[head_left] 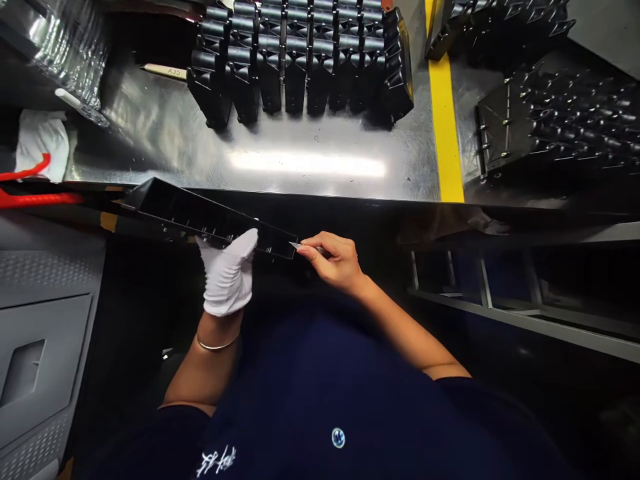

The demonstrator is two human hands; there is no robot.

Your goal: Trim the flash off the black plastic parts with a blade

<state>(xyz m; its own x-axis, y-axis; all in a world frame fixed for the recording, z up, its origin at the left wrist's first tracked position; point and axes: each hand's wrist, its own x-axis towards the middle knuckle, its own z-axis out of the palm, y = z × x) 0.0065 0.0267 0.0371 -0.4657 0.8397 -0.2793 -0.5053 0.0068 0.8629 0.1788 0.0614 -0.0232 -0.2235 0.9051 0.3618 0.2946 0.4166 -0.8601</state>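
My left hand, in a white glove, is closed around a long black plastic part from below, the thumb lying over its near side. The part is tilted, its left end higher and its right end close to my other hand. My bare right hand pinches a small pointed blade between thumb and fingers. The tip of that blade is at the part's right end; whether it touches the edge I cannot tell. Most of the blade is hidden inside my right hand.
Rows of black plastic parts stand on the metal bench. More black parts lie beyond the yellow tape strip. At left are a pale marked stick, a white cloth, clear plastic wrap and a grey crate.
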